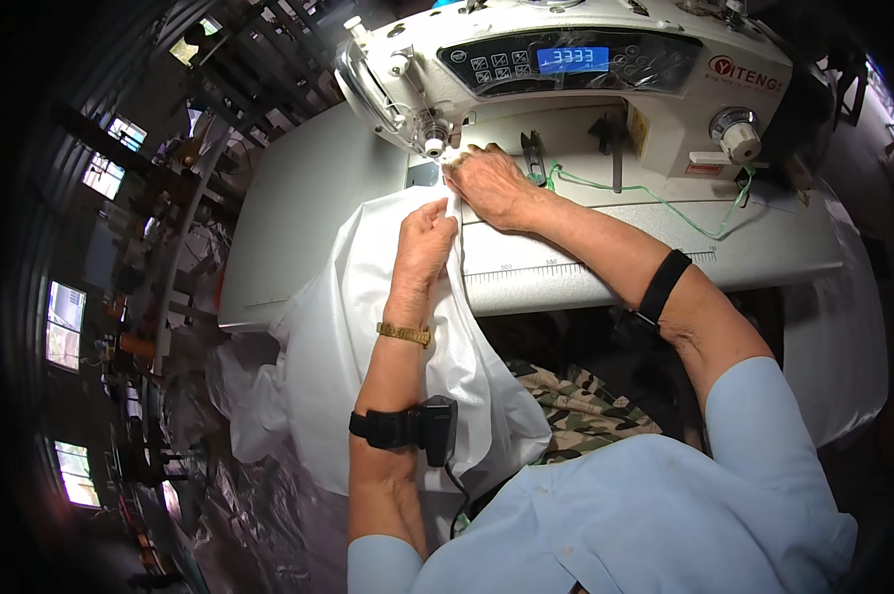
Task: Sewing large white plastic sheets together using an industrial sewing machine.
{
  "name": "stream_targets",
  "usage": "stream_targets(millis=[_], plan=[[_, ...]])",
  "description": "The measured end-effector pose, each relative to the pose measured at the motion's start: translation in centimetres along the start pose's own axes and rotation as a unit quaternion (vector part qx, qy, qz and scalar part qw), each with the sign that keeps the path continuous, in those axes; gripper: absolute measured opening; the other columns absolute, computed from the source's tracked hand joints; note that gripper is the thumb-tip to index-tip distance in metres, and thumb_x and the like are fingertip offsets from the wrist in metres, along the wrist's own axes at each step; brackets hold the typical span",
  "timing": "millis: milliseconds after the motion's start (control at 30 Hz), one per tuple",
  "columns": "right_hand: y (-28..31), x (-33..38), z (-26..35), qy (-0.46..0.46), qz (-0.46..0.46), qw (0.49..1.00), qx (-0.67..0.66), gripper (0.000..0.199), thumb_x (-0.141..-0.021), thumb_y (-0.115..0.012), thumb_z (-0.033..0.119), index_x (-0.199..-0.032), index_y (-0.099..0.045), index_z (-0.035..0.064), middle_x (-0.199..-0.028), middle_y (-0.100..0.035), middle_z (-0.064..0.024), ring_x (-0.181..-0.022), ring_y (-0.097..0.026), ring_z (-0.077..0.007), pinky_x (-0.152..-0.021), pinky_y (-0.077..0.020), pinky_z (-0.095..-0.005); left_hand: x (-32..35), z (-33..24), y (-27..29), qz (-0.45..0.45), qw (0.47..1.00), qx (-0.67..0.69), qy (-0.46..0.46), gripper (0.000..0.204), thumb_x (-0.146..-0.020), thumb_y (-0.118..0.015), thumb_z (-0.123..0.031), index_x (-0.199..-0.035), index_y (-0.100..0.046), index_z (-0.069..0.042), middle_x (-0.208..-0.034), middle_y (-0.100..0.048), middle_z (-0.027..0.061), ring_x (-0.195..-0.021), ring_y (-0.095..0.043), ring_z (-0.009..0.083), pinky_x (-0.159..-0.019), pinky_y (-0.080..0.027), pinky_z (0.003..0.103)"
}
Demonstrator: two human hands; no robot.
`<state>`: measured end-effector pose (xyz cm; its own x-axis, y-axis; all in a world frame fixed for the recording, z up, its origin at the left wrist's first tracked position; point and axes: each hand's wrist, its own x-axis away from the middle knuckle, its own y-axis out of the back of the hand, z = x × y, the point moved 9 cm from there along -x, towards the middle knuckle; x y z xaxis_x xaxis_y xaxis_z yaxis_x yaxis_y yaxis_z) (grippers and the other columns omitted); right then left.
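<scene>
A white, slightly shiny fabric (358,277) runs from under the needle area of a white sewing machine (664,129) down over the table's front edge and my lap. My left hand (426,238) is closed, pinching the fabric's edge just in front of the needle. Close beside the needle, my right hand (491,186) bends its fingers down onto the fabric's edge; its fingertips are partly hidden by glare and the machine head. Thread snips (534,156) with dark handles lie on the machine bed, just right of my right hand.
A green cord (655,193) trails across the bed from the snips to the machine's right end. A printed ruler (536,270) runs along the table's front. Beyond the grey table (298,218), at left, are racks and windows. Crumpled clear plastic (259,525) lies at lower left.
</scene>
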<state>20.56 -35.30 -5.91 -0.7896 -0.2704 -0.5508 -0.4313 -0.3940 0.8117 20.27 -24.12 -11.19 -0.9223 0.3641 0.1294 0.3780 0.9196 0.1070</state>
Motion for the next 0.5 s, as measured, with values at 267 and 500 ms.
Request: stream_targets(millis=[267,500], plan=[[-0.3,-0.2,0.1,0.015,0.023,0.998,0.054,0.02,-0.093,-0.051,0.017,-0.091,-0.063,0.002,-0.075,-0.064,-0.0192,-0.076,-0.064,-0.0358,-0.076,-0.0494,-0.0476,1.9,-4.8,-1.8,-0.076,0.922,-0.352,-0.143,0.044,-0.082,-0.049,-0.004,-0.124,-0.061,0.004,-0.072,-0.065,0.0209,-0.065,-0.063,0.0304,-0.074,-0.052,0.041],[1.3,1.0,-1.0,-0.073,0.004,0.994,-0.076,0.014,-0.082,-0.059,0.006,-0.094,-0.066,0.003,-0.086,-0.067,-0.0184,-0.091,-0.065,-0.0336,-0.078,-0.0512,-0.0443,0.4,-4.6,-1.3,-0.059,0.892,-0.428,-0.134,0.039,-0.081,-0.051,-0.006,-0.116,-0.066,0.003,-0.094,-0.068,0.0272,-0.093,-0.066,0.0396,-0.09,-0.05,0.044]])
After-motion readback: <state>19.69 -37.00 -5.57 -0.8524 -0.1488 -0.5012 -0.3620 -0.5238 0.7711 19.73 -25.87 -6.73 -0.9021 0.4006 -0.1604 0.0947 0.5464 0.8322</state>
